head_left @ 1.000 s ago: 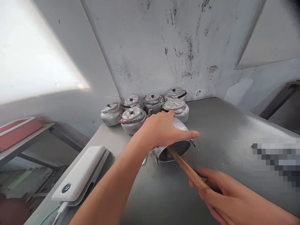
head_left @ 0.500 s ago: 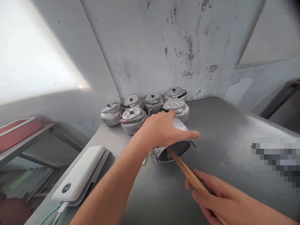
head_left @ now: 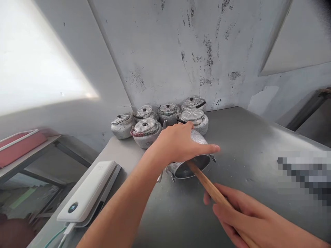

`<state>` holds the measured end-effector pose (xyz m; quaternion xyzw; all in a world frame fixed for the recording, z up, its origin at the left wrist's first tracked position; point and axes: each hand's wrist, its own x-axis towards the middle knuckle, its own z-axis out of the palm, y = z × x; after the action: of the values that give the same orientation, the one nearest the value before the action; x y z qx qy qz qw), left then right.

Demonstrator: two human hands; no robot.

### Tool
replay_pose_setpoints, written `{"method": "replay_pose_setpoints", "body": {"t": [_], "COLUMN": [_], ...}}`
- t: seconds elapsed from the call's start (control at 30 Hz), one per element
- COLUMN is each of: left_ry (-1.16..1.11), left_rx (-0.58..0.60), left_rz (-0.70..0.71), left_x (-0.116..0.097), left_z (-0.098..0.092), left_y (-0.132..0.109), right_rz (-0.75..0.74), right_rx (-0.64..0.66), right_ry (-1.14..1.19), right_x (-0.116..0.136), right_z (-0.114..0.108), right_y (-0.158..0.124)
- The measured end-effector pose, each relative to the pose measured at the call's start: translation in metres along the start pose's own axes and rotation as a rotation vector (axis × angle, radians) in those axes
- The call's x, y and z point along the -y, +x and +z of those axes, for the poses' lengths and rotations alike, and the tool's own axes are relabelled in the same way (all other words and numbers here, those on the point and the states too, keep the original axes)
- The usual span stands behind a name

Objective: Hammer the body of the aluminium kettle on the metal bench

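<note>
An aluminium kettle (head_left: 197,137) lies tipped on its side on the grey table, its open mouth facing me. My left hand (head_left: 178,143) is pressed over its upper side, gripping it with the thumb stretched out above the rim. In my right hand (head_left: 232,213) is a wooden stick (head_left: 207,184), fingers wrapped round its near part. The stick's far end goes inside the kettle's mouth, where its tip is hidden. Small metal lugs stick out at the rim, and part of the spout shows below my left wrist.
Several lidded aluminium kettles (head_left: 146,132) stand at the back of the table (head_left: 248,137) near the stained wall. A white power bank (head_left: 89,193) with a cable lies at the left edge. Further left, a red container (head_left: 23,146) sits on a shelf. A pixelated patch covers the right side.
The stick's visible part has shifted slightly to the right at the kettle's mouth, and my right hand has turned a little with it. My left hand and the kettle stay in place.
</note>
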<state>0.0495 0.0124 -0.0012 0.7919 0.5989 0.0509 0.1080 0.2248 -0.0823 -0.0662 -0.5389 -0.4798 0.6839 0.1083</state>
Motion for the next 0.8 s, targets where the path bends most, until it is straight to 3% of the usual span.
{"method": "replay_pose_setpoints", "body": {"t": [0.23,0.53,0.7,0.8], "left_ry": [0.004,-0.003,0.006,0.007], "left_rx": [0.006,0.009,-0.002,-0.011], "left_rz": [-0.001,0.004,0.009,0.010], "left_x": [-0.0006,-0.0003,-0.0012,-0.0009], "left_z": [-0.0012,-0.0003,0.0001,0.0008], "left_y": [0.0004,-0.0001,0.0006,0.0010], "right_rz": [-0.093,0.003,-0.007,-0.003], "right_rx": [0.025,-0.026,0.040,-0.025], "right_ry": [-0.099,-0.068,-0.067,-0.069], "right_x": [-0.0107,-0.0033,-0.0048,-0.0079], "right_z": [-0.0013,-0.0008,-0.0025,-0.0031], "right_y": [0.0080,0.0016,0.0050,0.0063]}}
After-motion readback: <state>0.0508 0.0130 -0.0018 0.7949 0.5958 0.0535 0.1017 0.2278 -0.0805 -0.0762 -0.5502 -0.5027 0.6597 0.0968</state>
